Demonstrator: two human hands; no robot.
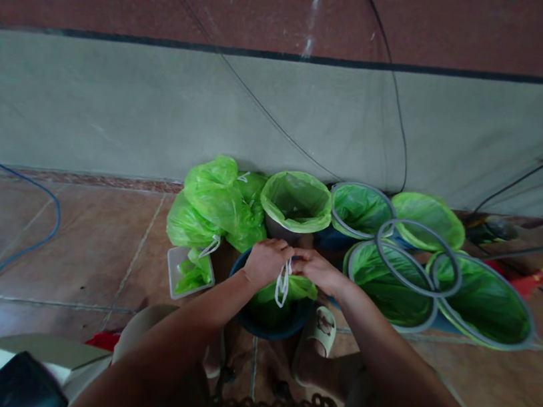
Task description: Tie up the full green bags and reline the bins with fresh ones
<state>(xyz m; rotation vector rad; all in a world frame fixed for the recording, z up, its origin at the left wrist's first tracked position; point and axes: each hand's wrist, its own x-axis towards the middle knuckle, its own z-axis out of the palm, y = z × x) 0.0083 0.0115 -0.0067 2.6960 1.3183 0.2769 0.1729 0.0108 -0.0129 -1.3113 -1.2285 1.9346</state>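
Observation:
My left hand (267,261) and my right hand (319,269) meet over a dark blue bin (267,332) that stands between my feet. Both are closed on the gathered top of a green drawstring garbage bag (300,288), and its lower part hangs inside the bin. A white drawstring loop (283,284) dangles between the hands. Some fingertips are hidden behind the hands and the bag. Left of the bin, a small white tray (174,270) contains crumpled green plastic.
Full green bags (211,198) lean by the wall. A lined bin (293,225) stands behind my hands. Several more lined bins are to the right, with a loose grey ring (414,289) across them. A phone (24,384) lies on a white box at lower left; a blue cable (17,252) crosses the floor.

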